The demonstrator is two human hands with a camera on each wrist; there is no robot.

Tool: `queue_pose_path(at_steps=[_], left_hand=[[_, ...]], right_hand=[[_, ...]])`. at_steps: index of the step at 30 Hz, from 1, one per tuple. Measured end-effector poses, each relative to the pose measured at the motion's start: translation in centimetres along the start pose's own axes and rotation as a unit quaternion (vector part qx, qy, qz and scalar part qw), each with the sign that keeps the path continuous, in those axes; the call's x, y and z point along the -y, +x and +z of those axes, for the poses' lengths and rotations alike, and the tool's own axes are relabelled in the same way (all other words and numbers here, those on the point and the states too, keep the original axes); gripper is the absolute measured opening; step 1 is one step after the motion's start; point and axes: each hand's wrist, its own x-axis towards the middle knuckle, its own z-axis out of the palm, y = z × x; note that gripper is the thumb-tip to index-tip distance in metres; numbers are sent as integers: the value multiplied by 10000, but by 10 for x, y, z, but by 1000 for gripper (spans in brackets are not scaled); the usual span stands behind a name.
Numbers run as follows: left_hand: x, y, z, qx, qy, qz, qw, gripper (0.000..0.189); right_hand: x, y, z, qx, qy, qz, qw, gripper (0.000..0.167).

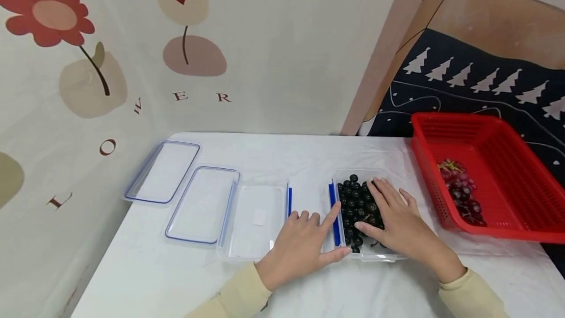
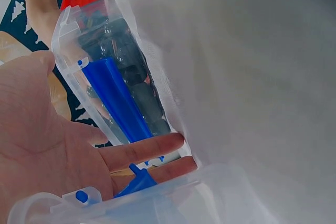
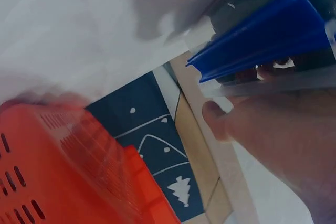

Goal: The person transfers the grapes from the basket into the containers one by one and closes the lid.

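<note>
Black grapes (image 1: 354,206) in clear container (image 1: 371,257)
Your right hand (image 1: 397,222) lies over them, left hand (image 1: 302,244) beside; both hands' grip is released.

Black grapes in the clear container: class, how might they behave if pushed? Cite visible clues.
The black grapes look round, so any loose one would probably roll when nudged. Their shiny skins suggest they may be slippery. The raised walls of the clear container would likely keep them from rolling far.

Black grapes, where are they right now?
In the head view, the black grapes are right of centre, in a clear container, partly under the right hand, left of the red basket.
</note>
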Motion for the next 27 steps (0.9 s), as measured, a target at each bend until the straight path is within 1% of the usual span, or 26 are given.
queue_pose_path(at_steps=[5, 9, 11, 16, 20, 25, 27], left_hand=[[0, 1, -2, 36, 9, 3, 10000, 95], [1, 0, -3, 99, -18, -27, 9999, 95], [1, -1, -3, 139, -49, -25, 9999, 96], [2, 0, -3, 138, -146, 38, 9998, 95], [2, 1, -4, -19, -238, 70, 9997, 92], [1, 0, -5, -250, -296, 16, 9992, 89], [1, 0, -6, -395, -264, 31, 9989, 90]], right_hand=[[-2, 2, 6, -224, -560, -64, 9982, 104], [-2, 3, 7, -317, -657, -216, 9971, 100], [-2, 1, 8, -312, -588, -238, 9975, 99], [-4, -2, 11, -410, -180, -183, 9988, 98], [-5, -4, 11, -496, 35, -196, 9986, 97], [-5, -4, 10, -500, 227, -353, 9979, 96], [-5, -4, 9, -527, 274, -429, 9973, 95]])
